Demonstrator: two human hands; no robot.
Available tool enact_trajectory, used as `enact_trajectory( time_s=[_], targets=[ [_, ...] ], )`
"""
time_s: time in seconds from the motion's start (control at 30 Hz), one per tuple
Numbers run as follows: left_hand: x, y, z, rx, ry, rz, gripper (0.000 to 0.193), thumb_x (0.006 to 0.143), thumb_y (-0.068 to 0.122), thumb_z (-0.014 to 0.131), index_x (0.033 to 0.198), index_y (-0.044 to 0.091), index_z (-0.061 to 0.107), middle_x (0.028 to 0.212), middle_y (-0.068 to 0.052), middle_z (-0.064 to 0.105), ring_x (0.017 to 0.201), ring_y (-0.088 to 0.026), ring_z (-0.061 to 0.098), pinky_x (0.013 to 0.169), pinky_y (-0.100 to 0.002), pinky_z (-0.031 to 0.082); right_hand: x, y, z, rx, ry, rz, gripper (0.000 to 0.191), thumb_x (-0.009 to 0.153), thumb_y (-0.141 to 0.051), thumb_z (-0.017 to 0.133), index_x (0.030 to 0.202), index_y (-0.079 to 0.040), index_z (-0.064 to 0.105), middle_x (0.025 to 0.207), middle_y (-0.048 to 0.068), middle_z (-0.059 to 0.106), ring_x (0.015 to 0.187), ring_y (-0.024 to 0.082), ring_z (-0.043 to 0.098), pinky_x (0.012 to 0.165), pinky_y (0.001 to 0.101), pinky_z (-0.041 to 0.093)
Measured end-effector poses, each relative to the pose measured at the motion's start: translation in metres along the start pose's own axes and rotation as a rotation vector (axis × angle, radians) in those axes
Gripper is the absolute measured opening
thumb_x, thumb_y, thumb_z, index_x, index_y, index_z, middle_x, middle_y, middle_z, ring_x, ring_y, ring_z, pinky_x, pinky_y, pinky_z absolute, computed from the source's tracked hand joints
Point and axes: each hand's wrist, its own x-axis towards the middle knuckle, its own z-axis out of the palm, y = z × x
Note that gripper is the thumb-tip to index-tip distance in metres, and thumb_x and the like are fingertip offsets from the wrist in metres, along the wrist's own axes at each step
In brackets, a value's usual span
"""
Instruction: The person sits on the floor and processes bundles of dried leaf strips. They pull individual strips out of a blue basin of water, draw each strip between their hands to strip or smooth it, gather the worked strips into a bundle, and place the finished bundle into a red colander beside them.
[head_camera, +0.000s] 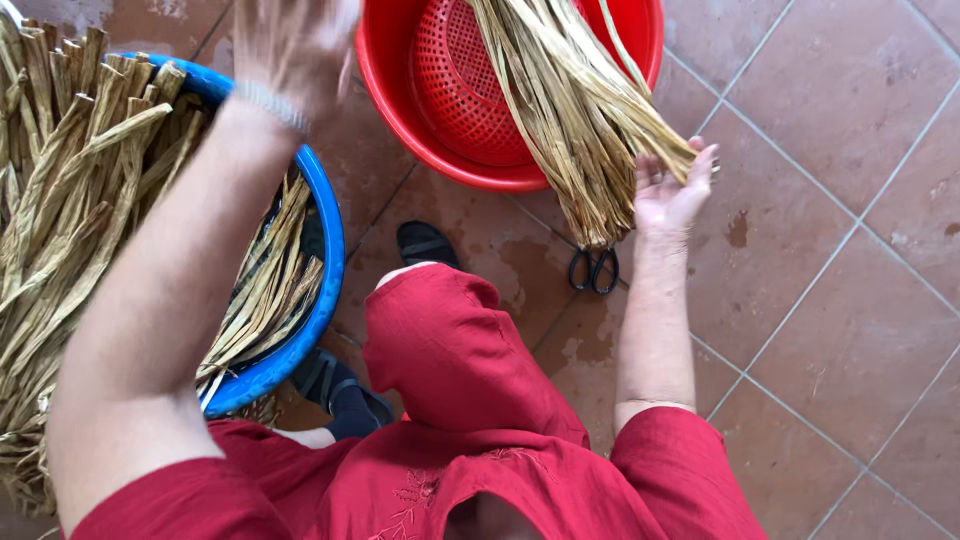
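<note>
We see the right hand (672, 188) stretched forward from a bare forearm, palm turned up and fingers loosely spread, cupping the lower end of a bundle of dried strips (570, 110) rather than clenching it. The left hand (295, 45) is raised near the top edge and blurred, fingers apparently spread, holding nothing that we can make out; a bracelet (268, 105) sits at its wrist.

The bundle is long, flat, straw-coloured strips lying diagonally out of a red basin (400, 100), over the red colander (465, 85) inside it, with the cut ends fanning down past the rim onto the tiled floor (830, 250). Just below those ends lie black scissors (594, 270). On the left, a blue tub (325, 240) is heaped with more of the same strips (70, 190).
</note>
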Motion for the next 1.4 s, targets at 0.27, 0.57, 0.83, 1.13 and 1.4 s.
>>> enact_trajectory(
  time_s=[0.27,0.57,0.83,1.13,1.4],
  targets=[
    [-0.199,-0.013,0.026,-0.174,-0.417,-0.267,0.025,0.088,0.033,0.08,0.107,0.018,0.074,0.144,-0.015,0.055,0.14,-0.035,0.047,0.116,-0.057,0.026,-0.037,-0.001,-0.035,-0.036,0.023,0.085,0.042,0.089,-0.047,0.07,0.114,-0.013,0.065,0.103,0.011,0.071,0.085,0.027,0.071,0.078,0.0425,0.064],
    [-0.303,0.032,0.047,-0.429,-0.715,-0.653,0.024,0.095,0.031,0.074,0.116,0.02,0.074,0.125,-0.01,0.07,0.12,-0.028,0.062,0.111,-0.051,0.033,-0.064,0.032,-0.09,-0.929,0.206,-0.287,0.05,0.098,-0.046,0.071,0.128,-0.008,0.06,0.102,0.01,0.063,0.078,0.023,0.061,0.067,0.0402,0.047],
    [-0.337,0.074,0.058,-0.525,-0.777,-0.84,0.033,0.093,0.037,0.072,0.121,0.019,0.075,0.12,-0.01,0.072,0.106,-0.03,0.068,0.1,-0.051,0.044,-0.033,0.062,-0.107,-1.255,0.016,-0.571,0.072,0.117,-0.054,0.042,0.162,-0.001,0.024,0.158,0.026,0.031,0.144,0.037,0.03,0.118,0.0479,0.027],
    [-0.412,0.044,0.071,-0.588,-0.473,-1.071,0.023,0.094,0.03,0.072,0.11,0.013,0.076,0.1,-0.017,0.073,0.094,-0.036,0.07,0.085,-0.046,0.056,-0.042,0.041,-0.097,-0.919,0.037,-0.882,0.017,0.101,-0.015,0.062,0.106,0.001,0.058,0.101,0.009,0.061,0.091,0.02,0.06,0.08,0.04,0.056],
    [-0.412,-0.003,0.093,-0.408,-0.463,-1.298,0.026,0.09,0.012,0.068,0.116,0.015,0.072,0.14,-0.011,0.062,0.137,-0.036,0.048,0.116,-0.05,0.04,-0.038,0.023,0.137,-1.067,-0.528,-0.683,0.012,0.11,-0.007,0.06,0.114,0.001,0.068,0.102,0.007,0.069,0.087,0.013,0.064,0.065,0.0231,0.048]
  ],
)
